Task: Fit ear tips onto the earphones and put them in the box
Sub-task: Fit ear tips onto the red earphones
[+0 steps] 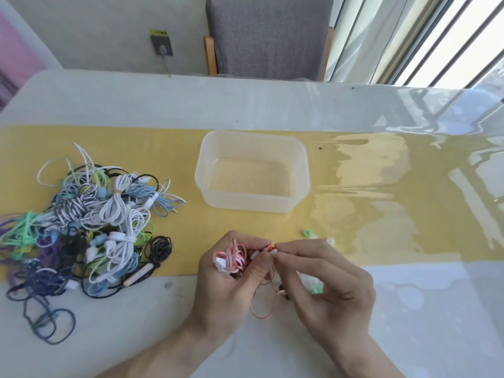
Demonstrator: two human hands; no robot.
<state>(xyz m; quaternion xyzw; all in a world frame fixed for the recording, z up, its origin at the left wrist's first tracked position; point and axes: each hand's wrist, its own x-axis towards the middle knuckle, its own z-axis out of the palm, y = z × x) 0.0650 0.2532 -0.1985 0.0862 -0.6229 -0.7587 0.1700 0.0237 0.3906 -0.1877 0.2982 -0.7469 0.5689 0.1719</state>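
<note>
A glossy white table (272, 105) with a yellow strip across it runs under a window, a grey chair (268, 36) behind it. The clear box (252, 170) sits mid-strip and holds nothing I can see. Just nearer me than the box, my left hand (231, 279) is curled round the bundled red-and-white earphones (237, 259), one bud pinched up at the fingertips. My right hand (321, 271) pinches a small white tip (274, 251) against that bud; whether it has seated I cannot tell. Spare tips (307, 232) lie between my right hand and the box, and a pile (90, 222) of other cords lies well left of the box. These things weigh almost nothing: the cord is limp and springy, the tip soft and slippery. I judge it best to hold the bud by its hard shell and the tip by its skirt.
</note>
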